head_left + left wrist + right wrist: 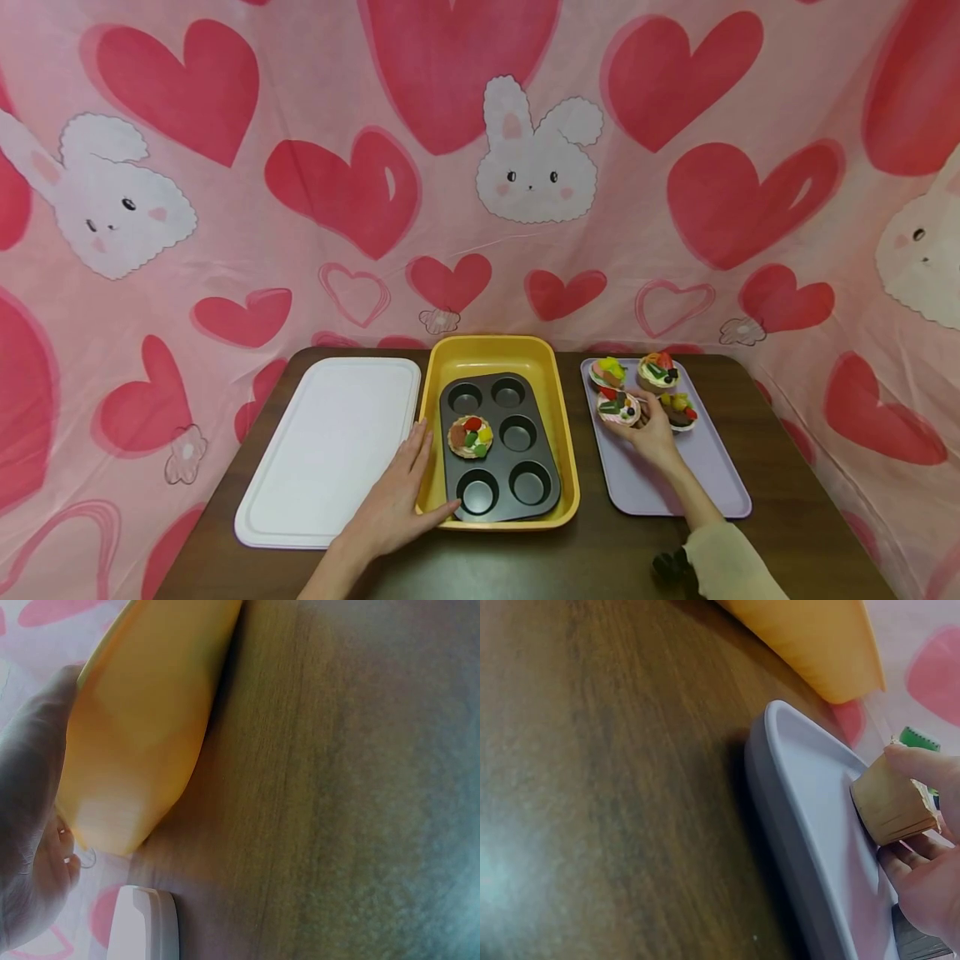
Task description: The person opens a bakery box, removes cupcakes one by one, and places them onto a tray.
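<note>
My right hand (651, 433) grips a cupcake (618, 407) with cream, strawberry and dark berries on top, over the left part of the lilac tray (675, 492). In the right wrist view its pale, tapered side (891, 799) shows between thumb and fingers. Three more fruit-topped cupcakes are on that tray, close to the hand. My left hand (397, 500) rests at the front left corner of the yellow bin (491, 350), fingers extended along its left rim. Inside the bin lies a dark muffin pan (495, 475); one fruit-topped cupcake (470, 437) sits in its left middle cup.
A white board (330, 450) lies on the brown table (510, 567) left of the bin. Behind the table hangs a pink cloth (450, 225) with hearts and rabbits. A small black object (670, 567) shows beside the right sleeve.
</note>
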A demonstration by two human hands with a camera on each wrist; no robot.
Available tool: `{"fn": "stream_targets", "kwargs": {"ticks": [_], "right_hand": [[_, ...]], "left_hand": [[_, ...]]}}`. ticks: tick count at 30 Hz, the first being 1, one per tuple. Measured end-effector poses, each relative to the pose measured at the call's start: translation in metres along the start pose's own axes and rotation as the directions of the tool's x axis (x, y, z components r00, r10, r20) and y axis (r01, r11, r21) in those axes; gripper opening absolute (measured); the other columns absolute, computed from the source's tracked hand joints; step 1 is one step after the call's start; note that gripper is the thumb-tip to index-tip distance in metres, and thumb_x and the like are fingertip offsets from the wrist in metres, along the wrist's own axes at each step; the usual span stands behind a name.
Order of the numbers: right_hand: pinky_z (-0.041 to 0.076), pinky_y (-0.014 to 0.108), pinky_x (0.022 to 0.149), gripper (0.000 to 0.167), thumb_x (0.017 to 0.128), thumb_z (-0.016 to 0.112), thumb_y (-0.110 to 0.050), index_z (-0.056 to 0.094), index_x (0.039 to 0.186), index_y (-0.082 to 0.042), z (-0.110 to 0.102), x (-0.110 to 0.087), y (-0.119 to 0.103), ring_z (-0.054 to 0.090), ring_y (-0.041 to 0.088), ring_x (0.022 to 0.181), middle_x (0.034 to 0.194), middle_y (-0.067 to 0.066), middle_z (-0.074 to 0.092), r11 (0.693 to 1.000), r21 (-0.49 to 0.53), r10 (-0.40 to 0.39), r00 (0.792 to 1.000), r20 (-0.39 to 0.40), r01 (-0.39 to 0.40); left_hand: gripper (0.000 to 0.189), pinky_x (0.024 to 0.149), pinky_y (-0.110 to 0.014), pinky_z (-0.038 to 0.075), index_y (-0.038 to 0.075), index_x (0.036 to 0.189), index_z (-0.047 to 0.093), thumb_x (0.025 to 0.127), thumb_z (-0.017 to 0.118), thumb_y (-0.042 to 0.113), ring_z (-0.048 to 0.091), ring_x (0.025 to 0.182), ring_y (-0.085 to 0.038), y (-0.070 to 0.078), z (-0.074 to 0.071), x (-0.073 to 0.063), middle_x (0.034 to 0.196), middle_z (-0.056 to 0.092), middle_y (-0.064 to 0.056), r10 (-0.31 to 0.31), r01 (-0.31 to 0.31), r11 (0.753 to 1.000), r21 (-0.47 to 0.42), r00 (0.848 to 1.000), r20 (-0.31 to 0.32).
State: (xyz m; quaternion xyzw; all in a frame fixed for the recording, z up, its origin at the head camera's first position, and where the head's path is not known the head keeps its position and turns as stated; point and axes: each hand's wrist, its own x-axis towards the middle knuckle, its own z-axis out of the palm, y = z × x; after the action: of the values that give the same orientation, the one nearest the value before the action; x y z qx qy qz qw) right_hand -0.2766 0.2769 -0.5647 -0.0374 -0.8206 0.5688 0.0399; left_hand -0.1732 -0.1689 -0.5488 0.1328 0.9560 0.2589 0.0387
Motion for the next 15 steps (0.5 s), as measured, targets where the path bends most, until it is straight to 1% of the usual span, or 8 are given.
{"fn": "stream_targets", "kwargs": {"ticks": [5,11,15], "right_hand": [[0.047,0.001,0.085,0.077,0.09,0.084,0.008,0.04,0.152,0.012,-0.002,-0.003,0.001,0.051,-0.021,0.098,0.146,0.041,0.058,1.0,-0.002,-0.014,1.0,-0.001,0.014],[0.049,0.002,0.084,0.074,0.087,0.085,0.009,0.044,0.148,0.01,-0.003,-0.008,0.002,0.055,-0.019,0.097,0.137,0.037,0.063,1.0,-0.001,-0.029,0.999,-0.017,0.029],[0.049,0.003,0.085,0.073,0.086,0.086,0.01,0.045,0.147,0.01,-0.003,-0.011,0.003,0.056,-0.018,0.097,0.134,0.034,0.065,0.999,0.004,-0.047,0.999,-0.022,0.047]], "left_hand": [[0.12,0.131,-0.063,0.039,0.019,0.178,0.019,0.088,0.065,0.084,0.016,0.175,-0.03,0.0,0.0,0.001,0.188,-0.001,0.005,0.001,-0.001,1.0,0.006,1.0,0.003],[0.121,0.132,-0.062,0.037,0.018,0.178,0.019,0.088,0.066,0.083,0.016,0.175,-0.03,0.0,0.0,0.001,0.188,-0.001,0.003,0.002,-0.002,1.0,0.002,1.0,0.008],[0.121,0.132,-0.062,0.037,0.019,0.178,0.019,0.088,0.066,0.083,0.015,0.175,-0.03,0.0,0.0,0.0,0.188,-0.001,0.004,0.003,-0.003,1.0,0.004,1.0,0.01]]}}
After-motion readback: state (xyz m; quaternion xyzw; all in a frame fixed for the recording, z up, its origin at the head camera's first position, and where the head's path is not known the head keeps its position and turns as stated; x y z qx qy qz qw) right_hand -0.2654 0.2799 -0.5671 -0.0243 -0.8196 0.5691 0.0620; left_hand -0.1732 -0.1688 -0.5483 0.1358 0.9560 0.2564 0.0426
